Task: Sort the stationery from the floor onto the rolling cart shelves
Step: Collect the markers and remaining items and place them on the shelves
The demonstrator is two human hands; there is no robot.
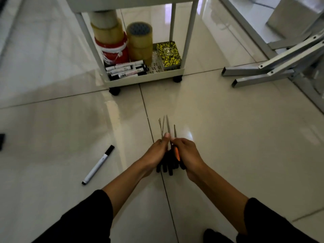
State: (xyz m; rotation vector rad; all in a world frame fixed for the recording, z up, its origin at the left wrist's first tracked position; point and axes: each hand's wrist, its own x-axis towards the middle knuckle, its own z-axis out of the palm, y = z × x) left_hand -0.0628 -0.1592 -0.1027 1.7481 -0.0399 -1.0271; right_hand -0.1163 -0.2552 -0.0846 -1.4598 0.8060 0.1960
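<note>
Left hand (pixel 158 151) and right hand (pixel 186 153) together grip a bundle of scissors (pixel 169 146), blades pointing toward the rolling cart (pixel 145 78).

A: Is the approach to the rolling cart (pixel 182 69) open?
B: Bare floor (pixel 219 120) spans the centre of the frame up to it. A lone marker (pixel 98 165) lies at lower left.
A: Bottom shelf access?
B: Tape rolls (pixel 139 41) fill the left and middle, markers (pixel 126 70) line the front rim, a patterned box (pixel 168 55) occupies the right.
A: Right side?
B: Metal frame legs (pixel 259 74) project across the upper-right floor.
</note>
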